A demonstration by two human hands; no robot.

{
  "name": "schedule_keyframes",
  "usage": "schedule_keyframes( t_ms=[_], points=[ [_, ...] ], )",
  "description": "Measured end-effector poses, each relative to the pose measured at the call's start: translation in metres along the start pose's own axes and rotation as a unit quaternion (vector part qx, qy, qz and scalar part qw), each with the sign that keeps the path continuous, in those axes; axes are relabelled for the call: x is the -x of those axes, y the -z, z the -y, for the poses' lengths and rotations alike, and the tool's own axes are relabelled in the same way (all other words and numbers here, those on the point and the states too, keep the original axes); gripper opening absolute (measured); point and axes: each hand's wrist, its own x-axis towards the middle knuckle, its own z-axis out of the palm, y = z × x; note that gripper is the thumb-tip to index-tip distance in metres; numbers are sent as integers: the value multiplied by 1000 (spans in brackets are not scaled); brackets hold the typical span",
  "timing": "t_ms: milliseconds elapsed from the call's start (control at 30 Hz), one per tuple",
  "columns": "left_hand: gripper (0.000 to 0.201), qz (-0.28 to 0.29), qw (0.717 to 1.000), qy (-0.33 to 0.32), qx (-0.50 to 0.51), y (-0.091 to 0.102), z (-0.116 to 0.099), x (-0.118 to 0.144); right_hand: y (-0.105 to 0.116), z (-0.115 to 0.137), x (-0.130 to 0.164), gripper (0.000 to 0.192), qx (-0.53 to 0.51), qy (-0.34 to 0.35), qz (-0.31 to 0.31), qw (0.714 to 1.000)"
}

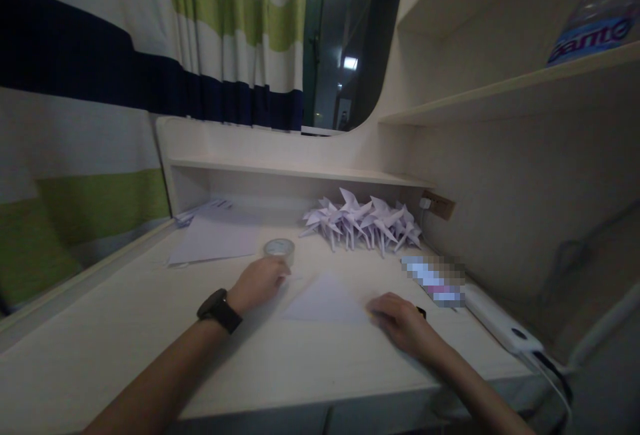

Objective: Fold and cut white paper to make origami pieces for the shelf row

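Note:
A white sheet of paper folded into a triangle [327, 303] lies flat on the desk between my hands. My left hand [263, 283], with a black watch on the wrist, rests beyond its left side, fingers curled together. A thin pale sliver shows by those fingertips; what they hold is hidden. Just behind that hand stands a roll of tape [279, 248]. My right hand [397, 318] is closed at the triangle's right corner. A small black object [421, 313] shows behind its knuckles, and a bit of yellow is under the fingertips; I cannot make out its kind.
Several folded paper pinwheels [365, 221] are heaped at the back. Paper sheets [215, 235] lie at the back left. To the right are a blurred-out phone-like object [433, 280] and a white power strip [500, 318] with cables. A bottle [595, 21] stands on the upper shelf.

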Motion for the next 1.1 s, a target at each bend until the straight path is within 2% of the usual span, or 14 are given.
schedule_keyframes(
  t_ms=[67, 133, 200, 300, 400, 500, 833, 1100],
  points=[
    [28, -27, 998, -24, -46, 2, -19, -2, -1, 2, -1, 20, 1, 3, -4, 1000],
    [29, -28, 996, -78, -37, -2, -44, -4, -3, 5, -3, 20, 8, 7, -5, 1000],
    [30, 6, 987, -161, -30, -12, -68, -4, -5, 8, -5, 19, 17, 8, -5, 1000],
    [38, 62, 977, -203, -24, -36, -90, -3, -9, 8, -6, 19, 32, 3, -10, 999],
    [44, 112, 976, -184, -7, -58, -91, -1, -12, 6, -4, 20, 45, -1, -10, 999],
    [45, 133, 979, -151, 13, -67, -85, 2, -13, 3, -1, 21, 42, -5, -15, 999],
    [45, 147, 984, -98, -17, -64, -87, 3, -8, -2, 10, 21, 32, 16, -20, 999],
    [42, 133, 986, -99, -26, -66, -87, 4, 2, 11, 14, 24, 44, -1, -8, 999]
  ],
)
